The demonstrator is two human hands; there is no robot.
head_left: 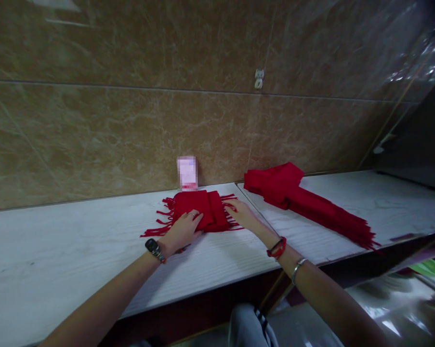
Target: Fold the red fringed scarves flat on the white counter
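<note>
"Left hand (186, 228): lying loosely spread on the folded red scarf (190, 202), on the white counter (76, 250), presumably keeping its layers flat."

"And the right hand (239, 212)?"

"Curling at the fringe (233, 223) of the right end; whether it is pinching strands, one cannot tell."

"Labels, writing?"

"None legible: a pale item (187, 172) is standing against the wall (112, 140), blurred out; the watch (152, 246) is showing nothing readable."

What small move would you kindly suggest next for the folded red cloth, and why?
I'd probably straighten the right fringe with the right hand, since its strands splay beside that hand, while the left hand rests on the folded red cloth.
</note>
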